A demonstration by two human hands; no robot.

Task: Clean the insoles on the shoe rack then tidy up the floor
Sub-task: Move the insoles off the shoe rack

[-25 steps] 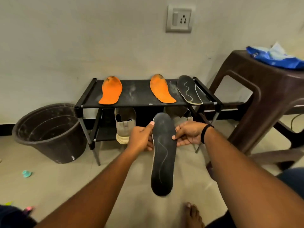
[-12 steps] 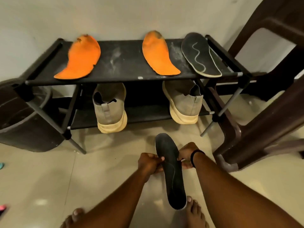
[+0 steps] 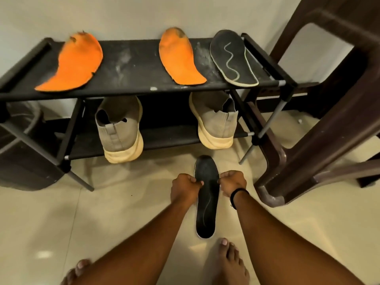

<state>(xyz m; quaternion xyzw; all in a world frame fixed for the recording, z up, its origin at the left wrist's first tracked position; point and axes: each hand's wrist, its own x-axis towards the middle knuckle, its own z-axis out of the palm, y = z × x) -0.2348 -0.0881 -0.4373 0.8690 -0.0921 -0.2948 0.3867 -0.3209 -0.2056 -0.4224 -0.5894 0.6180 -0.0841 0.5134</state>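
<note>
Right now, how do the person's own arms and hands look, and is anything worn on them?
Both forearms are bare, with no sleeves in view. The right hand has a thin black band around its wrist. The left hand shows no band, ring or glove. No markings are visible on either arm.

Dim warm indoor light, soft shadows under rack (image 3: 144,87), floor (image 3: 61,223) glare spots, wide-angle edge warp, slight blur
</note>
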